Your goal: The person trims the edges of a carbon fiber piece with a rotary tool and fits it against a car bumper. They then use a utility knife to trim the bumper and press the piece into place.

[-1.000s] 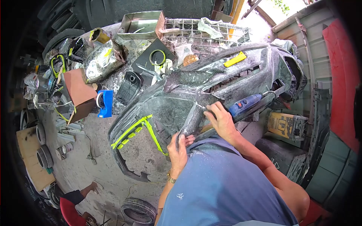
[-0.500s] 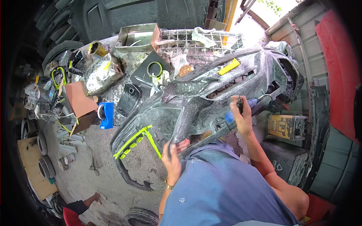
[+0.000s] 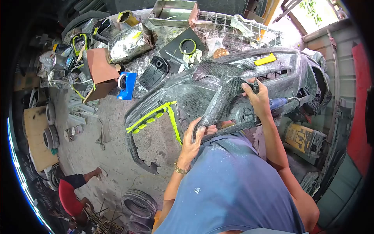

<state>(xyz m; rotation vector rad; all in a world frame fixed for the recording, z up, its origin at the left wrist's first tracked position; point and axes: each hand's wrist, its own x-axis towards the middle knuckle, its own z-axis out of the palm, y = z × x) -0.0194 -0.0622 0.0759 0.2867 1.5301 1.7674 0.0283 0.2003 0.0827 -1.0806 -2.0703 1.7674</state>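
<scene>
A curved, woven-patterned carbon-fibre part [image 3: 223,99] is held above a large dusty car bumper [image 3: 171,91]. My left hand [image 3: 193,138] is closed around its narrow lower end, thumb on top. In my right hand [image 3: 258,98] is a slim black pen-like handpiece [image 3: 255,84], pointing up, and the fingers touch or nearly touch the part's upper right end. Close by that hand, a blue power tool [image 3: 277,103] lies along the bumper. A second carbon-fibre part [image 3: 218,69] rests just behind the held one. Bright yellow-green tape [image 3: 171,113] edges the bumper's left opening.
A yellow tool [image 3: 265,59] lies on the bumper. Behind are scissors [image 3: 176,57], a blue tape dispenser [image 3: 127,90], a metal tray [image 3: 171,20] and a wire rack [image 3: 237,29]. Tyres [image 3: 136,202] and another person [image 3: 74,195] are at lower left.
The view has swung, so the scene sits differently in the picture. My right hand has come from beside the blue tool to the carbon-fibre part's upper end. My left hand keeps its grip.
</scene>
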